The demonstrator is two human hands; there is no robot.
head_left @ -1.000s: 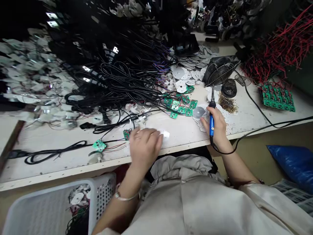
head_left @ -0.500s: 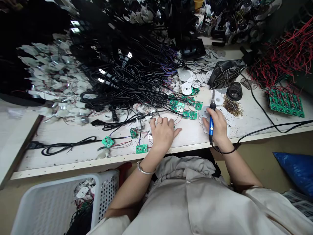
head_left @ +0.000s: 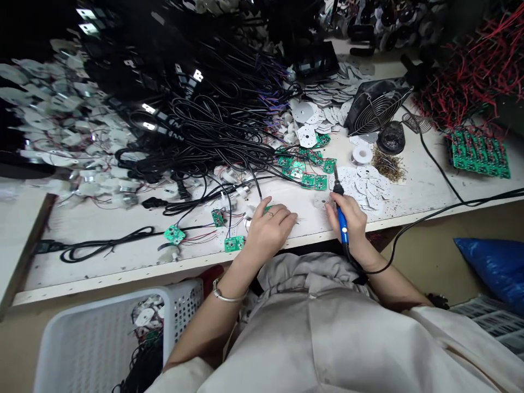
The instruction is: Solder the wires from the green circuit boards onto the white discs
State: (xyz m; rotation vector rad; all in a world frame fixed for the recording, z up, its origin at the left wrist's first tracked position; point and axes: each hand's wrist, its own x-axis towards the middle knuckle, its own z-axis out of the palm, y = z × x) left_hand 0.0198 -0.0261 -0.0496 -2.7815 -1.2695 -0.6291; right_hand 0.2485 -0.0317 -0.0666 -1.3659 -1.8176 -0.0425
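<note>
My right hand [head_left: 352, 219] is wrapped around a soldering iron [head_left: 343, 225] with a blue handle, its tip pointing up and away from me. By the thumb of that hand lies a pale flat plate [head_left: 322, 200]; I cannot tell whether the thumb touches it. My left hand [head_left: 271, 230] is low over the bench with its fingers curled over a small green circuit board [head_left: 267, 209], mostly hidden. A black cable [head_left: 256, 183] runs to that spot. Several wired boards lie left of this hand, one being a green board [head_left: 234, 244] near the bench edge.
Black cables [head_left: 221, 125] and white motor parts [head_left: 73, 125] heap up on the left. Beyond my right hand are white plates [head_left: 364, 185], a solder spool [head_left: 362, 155], a fan [head_left: 374, 109] and red-wired boards [head_left: 478, 153]. A plastic basket [head_left: 106, 305] stands below the bench.
My right hand has moved left and slightly toward me with the soldering iron, uncovering the solder spool and white plates. My left hand stays near the same spot, fingers more curled. The view has shifted slightly.
</note>
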